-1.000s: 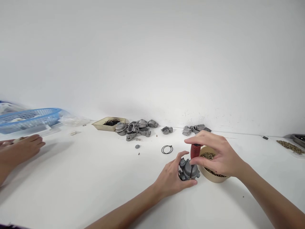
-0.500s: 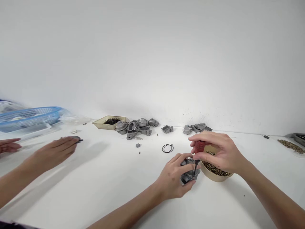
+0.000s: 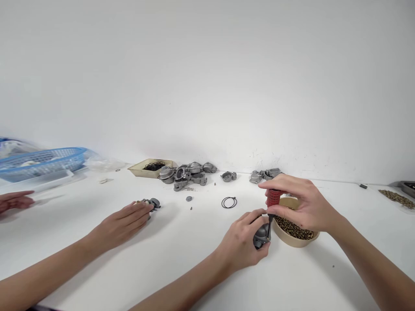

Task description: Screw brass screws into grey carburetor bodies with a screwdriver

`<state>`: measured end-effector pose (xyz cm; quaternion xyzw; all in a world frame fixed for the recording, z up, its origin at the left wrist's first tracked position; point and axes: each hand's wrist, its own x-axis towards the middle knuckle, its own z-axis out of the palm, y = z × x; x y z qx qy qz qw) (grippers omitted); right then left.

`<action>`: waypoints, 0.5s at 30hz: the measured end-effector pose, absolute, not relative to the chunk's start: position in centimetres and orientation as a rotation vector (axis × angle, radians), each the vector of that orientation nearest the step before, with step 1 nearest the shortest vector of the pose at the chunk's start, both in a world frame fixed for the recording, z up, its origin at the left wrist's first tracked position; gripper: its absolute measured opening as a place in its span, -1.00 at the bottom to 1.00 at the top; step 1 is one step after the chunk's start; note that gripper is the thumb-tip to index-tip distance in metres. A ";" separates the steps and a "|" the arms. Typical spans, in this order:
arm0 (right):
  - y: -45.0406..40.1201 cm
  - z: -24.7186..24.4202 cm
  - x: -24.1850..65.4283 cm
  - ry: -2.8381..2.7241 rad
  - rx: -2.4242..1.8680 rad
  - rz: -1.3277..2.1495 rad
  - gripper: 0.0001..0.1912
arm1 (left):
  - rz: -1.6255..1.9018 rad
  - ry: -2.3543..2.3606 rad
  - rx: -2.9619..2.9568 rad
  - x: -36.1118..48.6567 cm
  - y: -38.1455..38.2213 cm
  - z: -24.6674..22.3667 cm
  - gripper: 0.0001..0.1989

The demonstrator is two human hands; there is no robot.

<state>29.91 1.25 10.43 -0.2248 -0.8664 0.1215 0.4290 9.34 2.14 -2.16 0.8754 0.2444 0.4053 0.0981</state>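
My left hand (image 3: 244,239) is wrapped round a grey metal carburetor (image 3: 262,235) on the white table, partly hidden by the fingers. In my right hand (image 3: 300,205) is a screwdriver (image 3: 274,198) with a red handle, held upright between thumb and fingers. Its dark shaft points down, and the tip meets the carburetor's near right edge, where a small brass-coloured spot shows. Just right of the carburetor, partly under my right hand, stands a round tan tub (image 3: 296,242) full of brass-coloured screws. Two thin black rubber rings (image 3: 229,202) lie beyond my left hand.
A co-worker's hand (image 3: 126,220) covers another grey metal part (image 3: 154,203) at left; a second hand (image 3: 14,202) is at the far left. Grey metal bowls (image 3: 196,168) are heaped beside a tray of black rings (image 3: 139,172). A blue basket (image 3: 69,157) stands at back left.
The co-worker's hand has slid to the right along the table with a grey part. My screwdriver and both my hands have barely shifted, staying at the carburetor.
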 end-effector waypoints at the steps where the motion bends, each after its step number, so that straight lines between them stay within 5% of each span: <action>1: 1.2 10.5 29.9 -2.165 -0.556 0.297 -0.56 | 1.200 0.729 2.575 9.4 2.2 -2.2 -0.60; 8: 0.8 10.9 30.2 -2.151 -0.574 0.574 -0.51 | 1.281 0.732 2.559 9.8 2.5 -2.2 -0.70; 15: 1.4 10.6 30.0 -2.133 -0.609 0.399 -0.59 | 1.337 0.704 2.549 9.6 2.4 -2.3 -0.70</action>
